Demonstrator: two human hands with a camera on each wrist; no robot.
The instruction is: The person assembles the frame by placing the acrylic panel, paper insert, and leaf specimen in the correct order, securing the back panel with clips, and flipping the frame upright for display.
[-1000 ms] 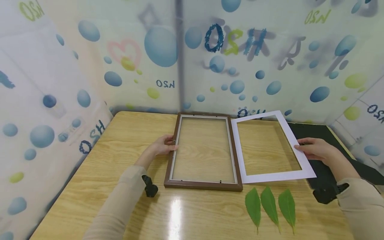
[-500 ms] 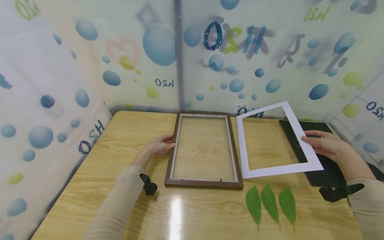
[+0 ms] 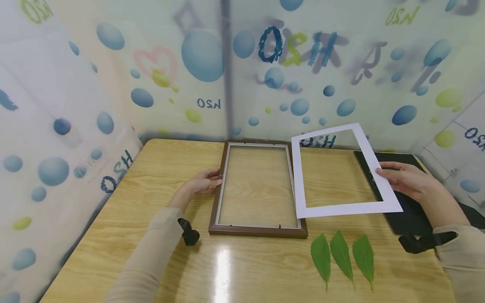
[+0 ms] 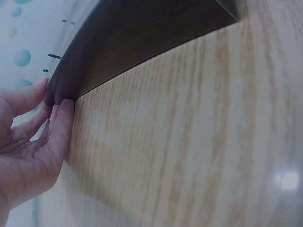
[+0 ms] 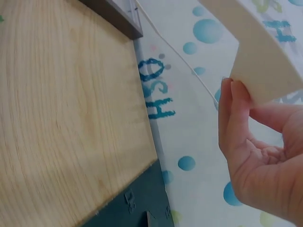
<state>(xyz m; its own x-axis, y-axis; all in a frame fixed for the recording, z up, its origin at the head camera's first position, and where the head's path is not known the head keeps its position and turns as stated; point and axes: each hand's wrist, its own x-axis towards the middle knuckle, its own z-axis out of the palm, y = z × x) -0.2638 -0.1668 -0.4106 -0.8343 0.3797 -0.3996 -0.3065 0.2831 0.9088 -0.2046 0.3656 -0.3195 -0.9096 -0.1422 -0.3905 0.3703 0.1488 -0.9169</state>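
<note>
Fingers [image 3: 382,171] of R hand [image 3: 413,182] pinch wht mat [image 3: 341,209], L edge over brn frame [image 3: 257,232]; L hand [image 3: 202,183] grips L rail; leaves [image 3: 342,256], board [image 3: 411,214] R of frame.

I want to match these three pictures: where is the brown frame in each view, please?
Head: the brown frame is near the centre, slightly low.
Left wrist: brown frame, upper left to top middle, gripped by the left hand.
Right wrist: only a corner of the brown frame, top edge, left of centre.
Shared landmark: the wooden table, in all three.
</note>
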